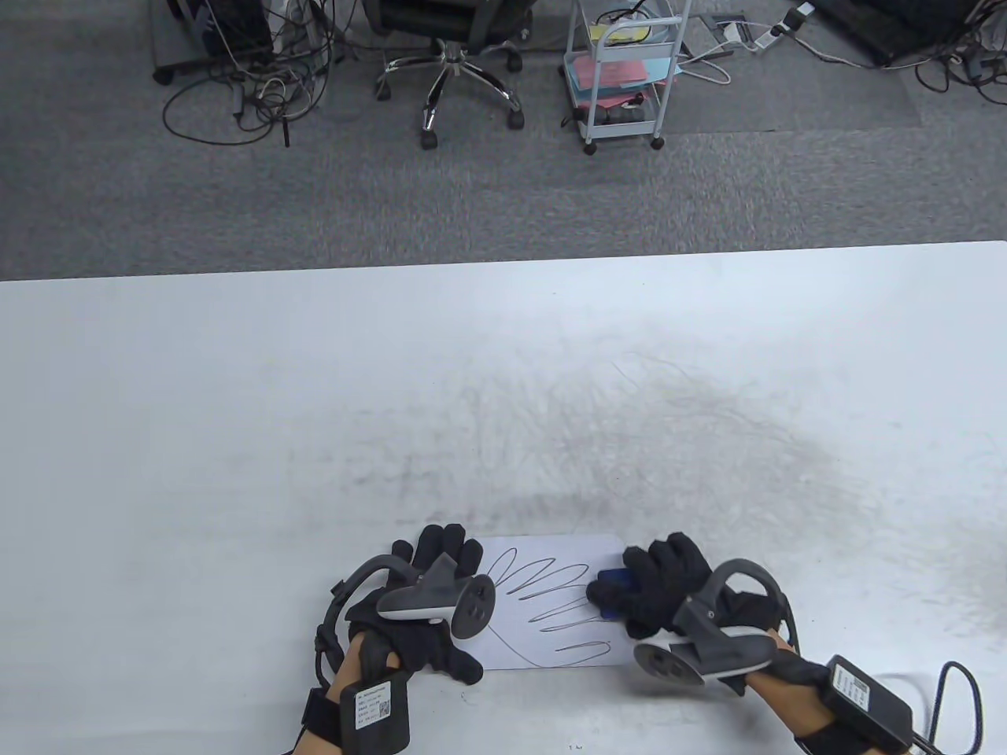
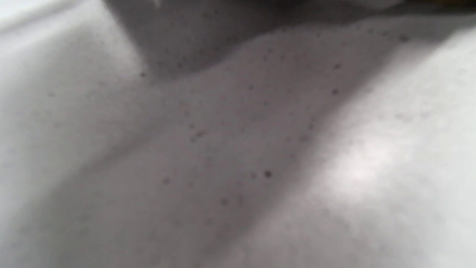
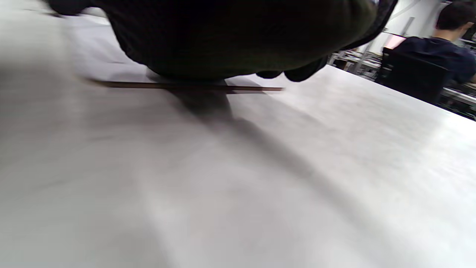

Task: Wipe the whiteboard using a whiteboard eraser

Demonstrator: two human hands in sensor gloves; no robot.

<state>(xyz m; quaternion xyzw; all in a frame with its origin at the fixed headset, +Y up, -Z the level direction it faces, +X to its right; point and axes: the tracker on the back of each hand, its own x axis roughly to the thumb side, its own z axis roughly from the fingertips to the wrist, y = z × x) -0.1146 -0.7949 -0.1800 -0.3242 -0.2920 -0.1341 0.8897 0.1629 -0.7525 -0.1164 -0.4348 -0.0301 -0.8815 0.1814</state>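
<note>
A small white whiteboard (image 1: 543, 629) lies flat near the table's front edge, with looping black pen scribbles (image 1: 551, 598) across it. My right hand (image 1: 661, 598) grips a blue whiteboard eraser (image 1: 607, 591) and presses it on the board's right part, at the ends of the scribbles. My left hand (image 1: 429, 613) rests flat on the board's left edge, fingers spread. In the right wrist view the gloved hand (image 3: 230, 37) sits on the board's thin edge (image 3: 186, 86). The left wrist view shows only blurred table surface.
The white table (image 1: 503, 409) carries grey smudges in its middle and right. A cable and sensor box (image 1: 873, 700) trail from my right wrist. Beyond the far edge stand an office chair (image 1: 456, 63) and a white cart (image 1: 625, 71).
</note>
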